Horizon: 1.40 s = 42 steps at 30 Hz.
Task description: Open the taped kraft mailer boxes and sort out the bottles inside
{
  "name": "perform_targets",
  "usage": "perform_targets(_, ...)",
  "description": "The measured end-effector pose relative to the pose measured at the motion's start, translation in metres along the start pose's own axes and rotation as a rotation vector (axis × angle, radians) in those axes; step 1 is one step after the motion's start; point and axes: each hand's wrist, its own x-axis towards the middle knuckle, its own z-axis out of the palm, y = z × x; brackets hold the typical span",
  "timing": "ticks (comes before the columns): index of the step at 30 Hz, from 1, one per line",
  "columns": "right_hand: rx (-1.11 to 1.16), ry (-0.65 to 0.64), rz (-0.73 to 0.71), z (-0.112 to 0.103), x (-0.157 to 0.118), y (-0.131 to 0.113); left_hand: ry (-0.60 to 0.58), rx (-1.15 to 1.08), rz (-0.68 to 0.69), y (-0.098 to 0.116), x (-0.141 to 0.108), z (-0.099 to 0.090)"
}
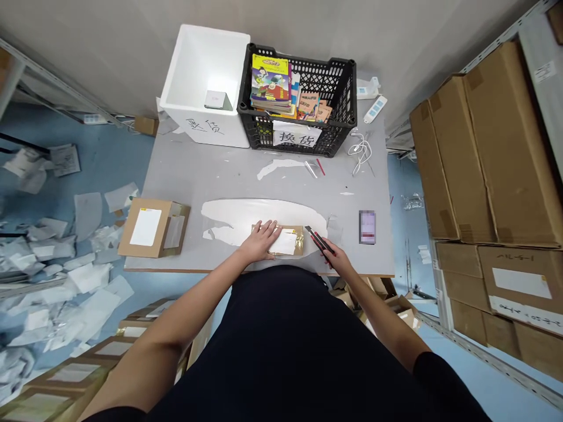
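A small taped cardboard package (288, 241) with a white label lies near the table's front edge. My left hand (263, 239) rests flat on its left end, fingers spread. In my right hand (336, 258) is a red and black box cutter (320, 241), its tip pointing up and left, close to the package's right end. Whether the blade touches the tape I cannot tell. Under the package, a pale worn patch (264, 211) shows on the grey tabletop.
A labelled cardboard box (147, 228) stands at the table's left. Behind are a white foam bin (206, 70) and a black crate (303, 111) holding books. A phone (368, 227) and a white cable (360, 152) lie right. Paper scraps (83, 281) litter the floor; stacked cartons (488, 146) stand right.
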Motion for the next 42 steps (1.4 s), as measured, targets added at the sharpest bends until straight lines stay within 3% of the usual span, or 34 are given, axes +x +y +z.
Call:
perform_targets(4,0.114,0.000,0.030,0.016,-0.003,0.007,-0.029,0.019,-0.010,-0.005,-0.004,-0.003)
perform_targets(20,0.114,0.029,-0.022,0.028,-0.029,0.015,0.017,-0.054,-0.022,-0.005,-0.002,-0.001)
perform_targets(28,0.094,0.019,0.039,0.033,-0.038,0.021,0.000,-0.026,-0.023,-0.007,-0.003,0.003)
perform_targets(42,0.015,0.036,-0.064,0.044,-0.030,0.033,-0.004,-0.010,-0.014,-0.009,0.001,0.004)
